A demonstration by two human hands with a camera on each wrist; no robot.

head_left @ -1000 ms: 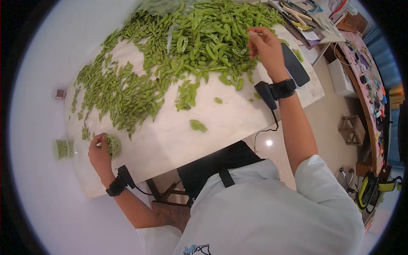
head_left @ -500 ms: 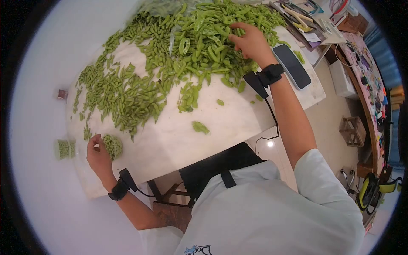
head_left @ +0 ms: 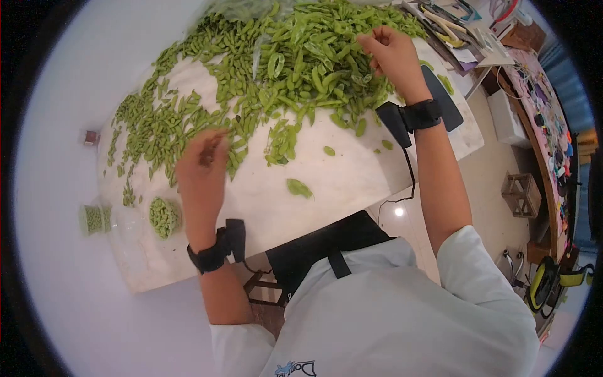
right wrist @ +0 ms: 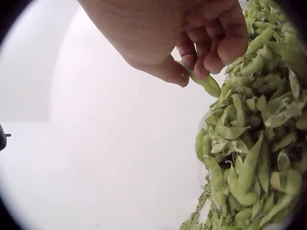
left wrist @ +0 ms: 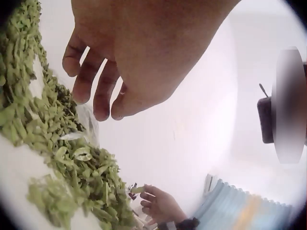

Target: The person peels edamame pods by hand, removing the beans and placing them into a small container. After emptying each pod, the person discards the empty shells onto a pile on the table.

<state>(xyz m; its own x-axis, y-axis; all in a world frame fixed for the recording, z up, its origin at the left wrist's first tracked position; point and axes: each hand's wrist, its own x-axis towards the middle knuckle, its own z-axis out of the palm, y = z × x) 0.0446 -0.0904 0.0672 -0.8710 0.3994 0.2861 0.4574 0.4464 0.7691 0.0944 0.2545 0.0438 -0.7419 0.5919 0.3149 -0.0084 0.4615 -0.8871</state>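
My right hand [head_left: 400, 61] is raised over the near right side of a large heap of green edamame pods [head_left: 320, 69]. Between its thumb and fingertips it pinches one edamame pod [right wrist: 207, 85], plain in the right wrist view. My left hand [head_left: 202, 169] hovers over the table beside the spread of smaller pods [head_left: 147, 135]. Its fingers [left wrist: 103, 96] hang loosely bent and spread, with nothing between them. Left of that hand stands a clear tub of shelled green beans [head_left: 164, 218].
A second container of beans [head_left: 94, 220] is at the table's left edge. Some flat pods [head_left: 299, 188] lie on the pale tabletop [head_left: 251, 207]. A phone [head_left: 447, 103] lies partly behind my right wrist. Papers and tools [head_left: 443, 31] fill the far right corner.
My left hand has left the tub of beans and moved right and away from me, over the table. My right hand reached into the heap, then drew back right with a pod.
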